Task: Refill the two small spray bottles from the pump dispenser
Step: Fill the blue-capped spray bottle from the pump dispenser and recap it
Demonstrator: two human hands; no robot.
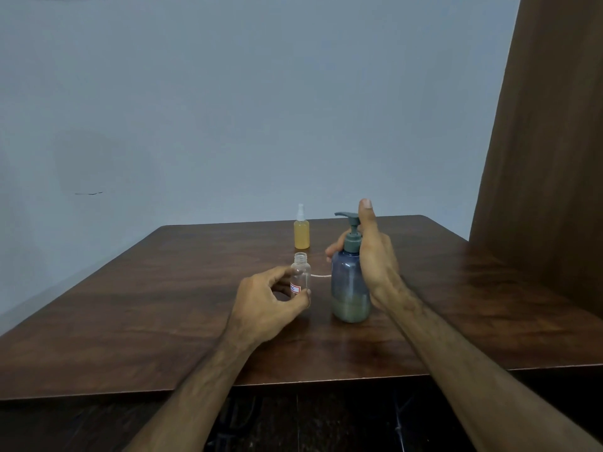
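A blue translucent pump dispenser (349, 288) stands upright near the table's middle, with yellowish liquid low in it. My right hand (375, 256) wraps around its neck and shoulder, thumb raised beside the pump head. Left of it stands an uncapped clear spray bottle (301, 269) with a red and white label, empty by the look of it. My left hand (270, 305) holds this bottle at its lower part with thumb and fingers. Farther back stands a second small spray bottle (301, 231), capped with a white sprayer and full of yellow liquid. A thin white tube (321, 276) lies between bottle and dispenser.
The brown wooden table (146, 305) reaches from a near edge low in view back to a pale wall. A brown curtain (548, 158) hangs at the right beside the table's far right corner.
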